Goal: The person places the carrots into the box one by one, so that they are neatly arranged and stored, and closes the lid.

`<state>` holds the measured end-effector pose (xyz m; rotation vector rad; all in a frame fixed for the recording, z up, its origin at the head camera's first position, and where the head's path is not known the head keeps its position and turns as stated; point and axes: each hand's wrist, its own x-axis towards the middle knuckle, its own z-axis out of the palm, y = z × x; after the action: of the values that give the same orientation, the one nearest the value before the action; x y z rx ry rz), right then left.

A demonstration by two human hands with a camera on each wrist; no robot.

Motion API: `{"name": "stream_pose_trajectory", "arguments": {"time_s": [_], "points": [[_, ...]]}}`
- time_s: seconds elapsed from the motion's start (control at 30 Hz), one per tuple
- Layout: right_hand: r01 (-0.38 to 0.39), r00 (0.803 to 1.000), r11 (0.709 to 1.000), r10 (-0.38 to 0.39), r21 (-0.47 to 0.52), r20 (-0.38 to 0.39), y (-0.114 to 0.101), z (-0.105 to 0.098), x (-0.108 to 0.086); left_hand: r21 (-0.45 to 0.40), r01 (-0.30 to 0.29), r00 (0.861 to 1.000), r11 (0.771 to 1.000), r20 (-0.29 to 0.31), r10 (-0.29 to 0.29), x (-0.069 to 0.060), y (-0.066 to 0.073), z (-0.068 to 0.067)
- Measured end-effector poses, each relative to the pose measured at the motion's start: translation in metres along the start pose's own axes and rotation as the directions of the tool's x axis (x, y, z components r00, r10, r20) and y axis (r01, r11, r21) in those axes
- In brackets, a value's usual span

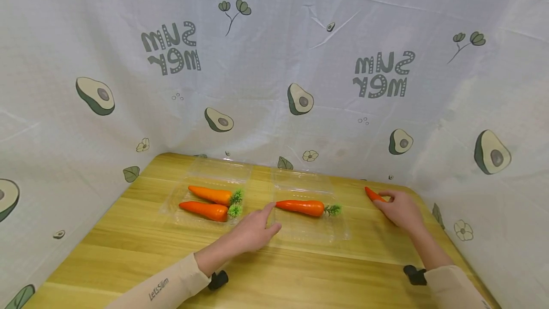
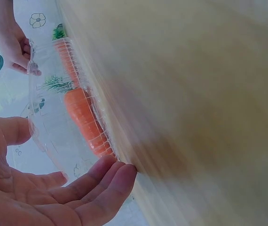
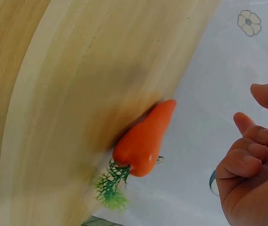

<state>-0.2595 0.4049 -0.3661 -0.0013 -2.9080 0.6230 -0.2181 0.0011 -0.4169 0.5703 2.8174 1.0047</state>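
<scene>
My left hand (image 1: 253, 230) is at the left edge of a clear plastic box (image 1: 300, 232), its index fingertip beside the tip of the orange carrot (image 1: 302, 207) inside. In the left wrist view, my fingers (image 2: 117, 176) lie against or very near the box's bottom edge, and the thumb stands apart from them. On the right, my right hand (image 1: 401, 209) is over a loose carrot (image 3: 143, 141) with green fronds. The right wrist view shows a gap between that hand and the carrot. Its index finger and thumb extend; the other fingers curl loosely around nothing.
Another clear box (image 1: 171, 216) at the left holds two carrots (image 1: 206, 210) with green tops. Both boxes have lids folded back toward the curtain (image 1: 266, 61), which closes off the back and sides. Beneath everything is a wooden table (image 1: 300, 280).
</scene>
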Motion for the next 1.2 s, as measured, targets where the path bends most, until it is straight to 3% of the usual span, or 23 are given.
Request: {"name": "stream_pose_trajectory", "arguments": {"time_s": [0.4,0.77,1.2], "points": [[-0.089,0.995,0.996,0.089,0.01,0.043,0.018,-0.004,0.0,0.0,-0.002,1.0,1.0,-0.006,0.002,0.0,0.0,0.0],[-0.12,0.991,0.992,0.119,0.023,0.055,0.033,-0.005,0.001,-0.004,-0.003,1.0,1.0,-0.009,0.003,0.0,-0.002,0.002],[-0.139,0.987,0.989,0.142,-0.041,0.081,0.047,-0.006,-0.001,-0.008,-0.004,1.0,1.0,-0.006,0.004,0.0,-0.001,0.001]]}}
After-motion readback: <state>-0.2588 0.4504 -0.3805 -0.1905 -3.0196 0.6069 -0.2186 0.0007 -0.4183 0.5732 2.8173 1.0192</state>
